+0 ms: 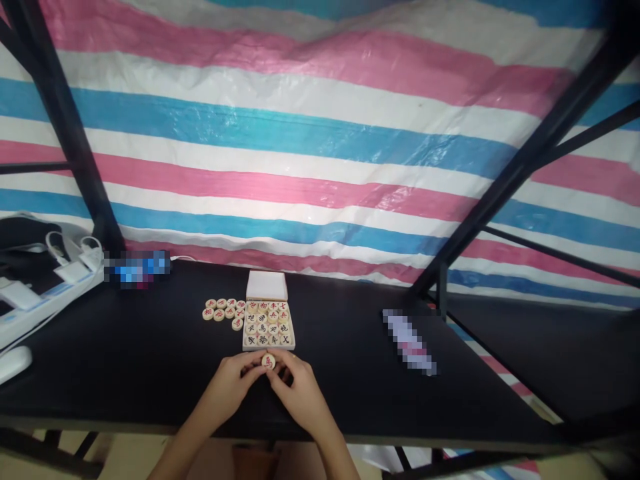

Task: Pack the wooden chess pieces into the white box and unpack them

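Note:
Between the fingertips of my left hand (231,381) and my right hand (301,385) is a round xiangqi piece (269,361) with a red character facing up. Both hands are closed on it, just in front of an open white box (269,347). Rows of pieces with black and red characters fill the box, and its lid (267,285) lies folded back behind. Left of the box several loose red-character pieces (219,315) sit on the black table in two rows, with one piece (237,324) nearer me.
A white power strip (55,303) with plugged-in chargers runs along the left, a white mouse (15,364) in front of it. Blurred-out items lie at back left (143,268) and right (410,342). Black metal posts (505,180) frame the table before a striped sheet (300,153).

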Demonstrator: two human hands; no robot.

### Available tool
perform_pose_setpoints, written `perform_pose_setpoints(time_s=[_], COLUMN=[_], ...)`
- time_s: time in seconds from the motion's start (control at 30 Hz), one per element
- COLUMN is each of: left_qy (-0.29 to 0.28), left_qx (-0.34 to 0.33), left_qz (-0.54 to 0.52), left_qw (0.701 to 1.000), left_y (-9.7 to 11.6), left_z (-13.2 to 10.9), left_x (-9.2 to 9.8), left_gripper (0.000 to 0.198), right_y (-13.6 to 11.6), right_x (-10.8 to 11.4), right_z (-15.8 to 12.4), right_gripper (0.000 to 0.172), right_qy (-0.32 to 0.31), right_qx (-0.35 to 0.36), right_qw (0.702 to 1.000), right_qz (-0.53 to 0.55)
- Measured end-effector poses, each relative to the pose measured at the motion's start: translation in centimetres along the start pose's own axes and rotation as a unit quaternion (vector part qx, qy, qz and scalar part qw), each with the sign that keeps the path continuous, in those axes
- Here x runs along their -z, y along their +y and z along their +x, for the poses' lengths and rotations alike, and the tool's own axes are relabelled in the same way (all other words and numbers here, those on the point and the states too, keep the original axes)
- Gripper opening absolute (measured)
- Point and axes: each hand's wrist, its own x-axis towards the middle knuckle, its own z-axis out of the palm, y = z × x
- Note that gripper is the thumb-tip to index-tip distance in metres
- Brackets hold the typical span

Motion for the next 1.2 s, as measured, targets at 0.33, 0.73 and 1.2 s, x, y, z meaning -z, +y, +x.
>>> perform_pose_setpoints(time_s=[0.33,0.73,1.2], left_qy=[0.001,0.007,-0.003], left_qx=[-0.022,-0.009,0.003], left_qz=[-0.001,-0.006,0.037], left_qw=[1.000,1.000,0.999], left_y=[0.7,0.5,0.8], left_z=[-0.2,0.0,0.0], left_x=[0.2,0.0,0.0], left_gripper=[0.032,0.028,0.023], right_y=[0.0,-0.2,0.7], right_x=[-0.1,0.3,0.3], right_z=[-0.1,0.0,0.2], right_gripper=[0.024,0.022,0.022], right_qy=[0.003,0.006,0.016], right_qx=[-0.001,-0.012,-0.041], right_qw=[1.000,1.000,0.998], right_qz=[0.014,0.021,0.034])
